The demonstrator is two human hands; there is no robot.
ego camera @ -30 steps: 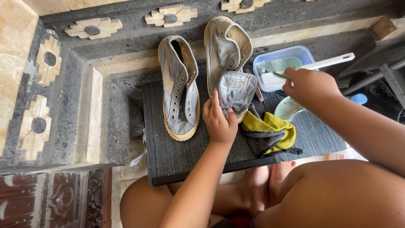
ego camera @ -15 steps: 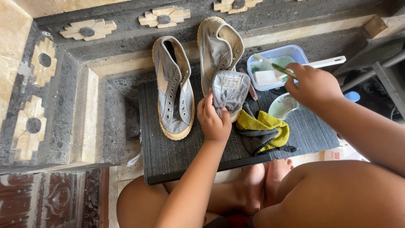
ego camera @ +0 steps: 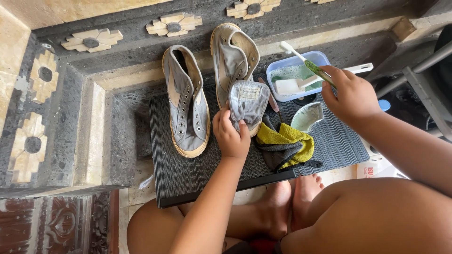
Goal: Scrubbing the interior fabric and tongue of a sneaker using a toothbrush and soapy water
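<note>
Left hand [ego camera: 231,136]: seen from the head camera closed on the near edge of a grey shoe insole [ego camera: 248,101]; the insole is held up over the heel end of the right-hand shoe, its pale underside turned to the camera
Right hand [ego camera: 352,95]: closed around the green handle of a toothbrush [ego camera: 308,63]; the brush's white head is pointed up and away, raised above the tub's far rim
Tub [ego camera: 296,75]: a blue plastic box, set on the far right part of the mat; soapy water and a white brush [ego camera: 301,84] are seen lying in it, the brush's handle reaching out past the right rim
Shoes: a grey high-top shoe [ego camera: 187,103] is laid on the mat's left part, toe towards the person; a second grey shoe [ego camera: 233,61] is laid just beside it, partly covered by the insole
Cloth [ego camera: 286,146]: a yellow and grey rag, bunched on the mat just right of the left hand
Other insole [ego camera: 307,116]: a pale curved piece, set on edge between the tub and the cloth
Mat [ego camera: 197,174]: a dark ribbed mat, laid on a grey stone ledge [ego camera: 117,117]; the person's bare feet [ego camera: 292,207] are seen below its near edge
</note>
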